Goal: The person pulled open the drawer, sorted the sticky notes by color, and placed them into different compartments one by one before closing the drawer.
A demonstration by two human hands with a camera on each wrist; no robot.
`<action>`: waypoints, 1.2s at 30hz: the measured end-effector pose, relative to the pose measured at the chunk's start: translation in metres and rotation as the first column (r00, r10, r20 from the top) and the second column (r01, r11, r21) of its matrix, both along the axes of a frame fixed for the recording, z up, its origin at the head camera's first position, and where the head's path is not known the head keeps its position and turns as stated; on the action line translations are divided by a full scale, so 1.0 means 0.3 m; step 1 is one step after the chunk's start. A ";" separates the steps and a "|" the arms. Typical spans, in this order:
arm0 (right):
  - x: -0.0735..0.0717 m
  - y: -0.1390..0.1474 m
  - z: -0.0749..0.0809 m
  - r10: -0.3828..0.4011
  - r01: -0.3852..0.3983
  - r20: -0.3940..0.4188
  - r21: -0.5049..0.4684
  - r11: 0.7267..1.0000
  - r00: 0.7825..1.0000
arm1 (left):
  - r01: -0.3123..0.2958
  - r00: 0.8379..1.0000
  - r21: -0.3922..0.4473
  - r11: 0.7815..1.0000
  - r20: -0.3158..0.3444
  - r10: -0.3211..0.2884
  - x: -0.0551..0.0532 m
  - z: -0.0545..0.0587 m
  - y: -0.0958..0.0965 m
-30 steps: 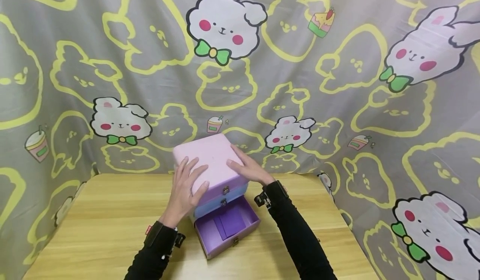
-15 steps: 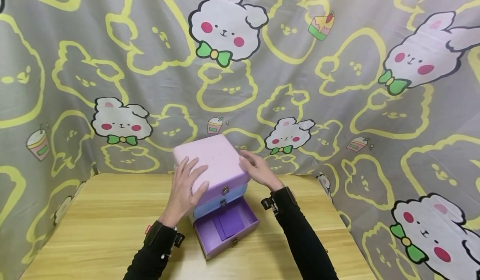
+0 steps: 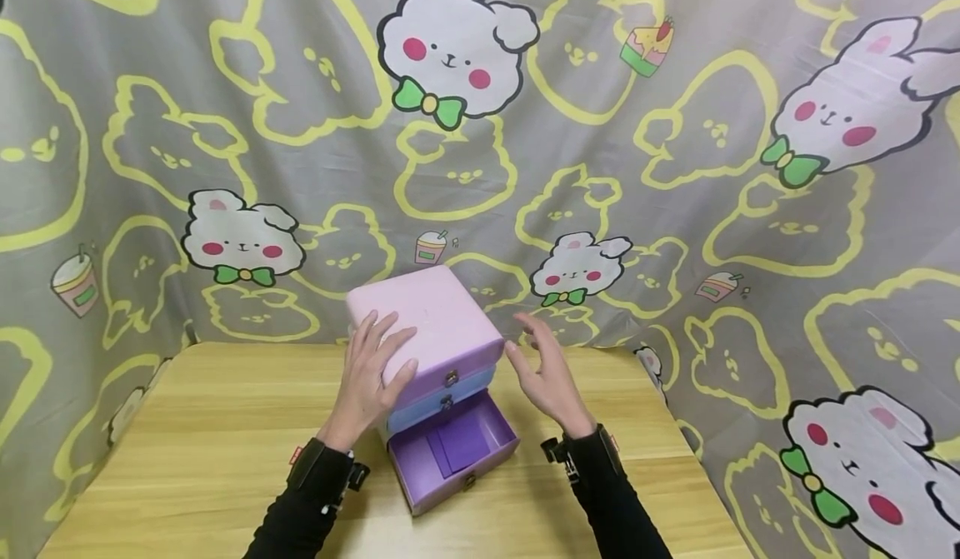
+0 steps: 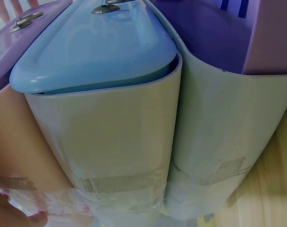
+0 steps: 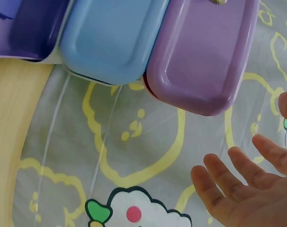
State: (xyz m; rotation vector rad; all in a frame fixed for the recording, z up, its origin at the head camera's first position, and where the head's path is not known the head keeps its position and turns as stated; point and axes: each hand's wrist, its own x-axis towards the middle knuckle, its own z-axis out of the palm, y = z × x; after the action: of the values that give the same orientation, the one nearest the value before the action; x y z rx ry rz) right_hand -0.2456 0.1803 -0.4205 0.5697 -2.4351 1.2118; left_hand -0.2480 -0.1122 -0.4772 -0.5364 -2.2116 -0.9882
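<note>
A small chest of drawers (image 3: pixel 427 326) with a pink top stands on the table, its purple bottom drawer (image 3: pixel 483 466) pulled out. Shut above it are a blue middle drawer (image 3: pixel 420 409) and a purple top drawer (image 3: pixel 423 386), each with a metal knob. My left hand (image 3: pixel 367 376) rests on the left part of the pink top with fingers spread; the left wrist view has only part of it at the lower left corner. Beside the chest's right front corner my right hand (image 3: pixel 549 374) is held up, fingers loosely extended, holding nothing. The right wrist view confirms a gap between those fingers and the drawers.
A darker purple flat piece (image 3: pixel 459 444) lies in the pulled-out drawer. The wooden table (image 3: pixel 225 426) reaches back to a grey curtain (image 3: pixel 465 159) with cartoon rabbits. Clear tape (image 4: pixel 124 182) runs along the chest's side in the left wrist view.
My right hand has come off the top's right edge and moved right and toward me, apart from the chest. The left hand and the drawers look the same.
</note>
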 end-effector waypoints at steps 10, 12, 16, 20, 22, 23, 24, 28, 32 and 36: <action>0.111 0.017 -0.067 -0.014 0.027 -0.193 0.064 0.998 0.981 | -0.001 0.999 0.016 1.000 -0.044 0.002 -0.009 0.007 0.005; 0.128 0.010 -0.088 -0.007 0.024 -0.218 0.079 0.997 0.976 | 0.001 0.999 0.017 1.000 -0.042 0.000 -0.011 0.007 0.006; 0.161 -0.010 -0.137 0.016 0.010 -0.241 0.103 0.995 0.970 | 0.000 0.999 0.018 1.000 -0.042 0.001 -0.006 0.004 0.007; 0.185 -0.032 -0.180 0.030 0.003 -0.269 0.125 0.992 0.963 | -0.007 0.999 0.022 1.000 -0.042 0.008 0.000 -0.002 0.007; 0.197 -0.039 -0.196 0.035 0.002 -0.270 0.137 0.991 0.962 | -0.010 0.999 0.023 1.000 -0.039 0.011 0.000 -0.003 0.008; 0.204 -0.042 -0.205 0.038 0.000 -0.266 0.141 0.990 0.963 | -0.011 0.999 0.021 1.000 -0.036 0.012 0.000 -0.003 0.007; 0.212 -0.044 -0.212 0.037 0.001 -0.257 0.147 0.989 0.966 | -0.011 0.999 0.020 1.000 -0.033 0.011 0.001 -0.002 0.008; 0.250 -0.054 -0.241 0.020 0.016 -0.206 0.171 0.985 0.978 | -0.011 1.000 0.015 1.000 -0.020 0.011 0.000 -0.002 0.011; 0.275 -0.064 -0.272 0.034 0.009 -0.208 0.204 0.979 0.978 | -0.014 1.000 0.012 1.000 -0.016 0.014 0.001 -0.001 0.011; 0.282 -0.067 -0.308 0.060 -0.002 -0.242 0.233 0.973 0.969 | -0.016 0.999 0.011 1.000 -0.028 0.017 0.000 0.001 0.010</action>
State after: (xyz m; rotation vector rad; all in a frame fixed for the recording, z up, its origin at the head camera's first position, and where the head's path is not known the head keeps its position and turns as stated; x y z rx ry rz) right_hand -0.1610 0.1602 -0.5128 0.7782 -2.3722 0.8153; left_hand -0.2481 -0.1093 -0.4769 -0.5235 -2.1811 -0.9773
